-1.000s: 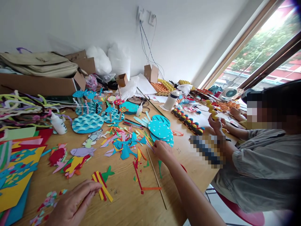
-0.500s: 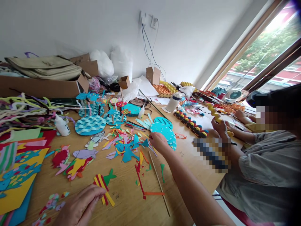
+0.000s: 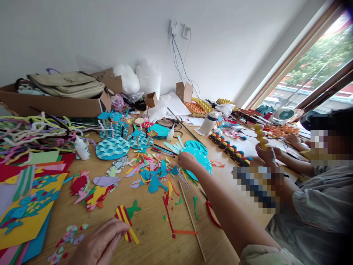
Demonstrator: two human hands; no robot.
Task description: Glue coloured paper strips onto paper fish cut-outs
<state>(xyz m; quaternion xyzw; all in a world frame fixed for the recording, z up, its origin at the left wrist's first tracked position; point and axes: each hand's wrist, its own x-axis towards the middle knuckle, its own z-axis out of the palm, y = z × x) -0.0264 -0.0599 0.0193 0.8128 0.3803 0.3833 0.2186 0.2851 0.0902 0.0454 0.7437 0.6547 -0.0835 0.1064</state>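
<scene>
My left hand is low at the front, fingers pressed together, at the edge of a green paper fish. Red and yellow paper strips lie across the fish, and my fingers cover part of it. My right hand reaches far forward with fingers curled, beside the blue discs. The ends of several pens come up to its fingertips; whether it grips one is hidden. Beneath that forearm lie red-handled scissors, partly covered.
Paper scraps spread across the middle. A wooden stick lies between my hands. Paper fish, a glue bottle and wavy blue discs are at left. A white bottle stands behind. A co-worker sits at right.
The view has shifted, so the scene sits further right. My right hand has come closer to the pens. The scissors now show beside my right forearm. My left hand stays at the fish.
</scene>
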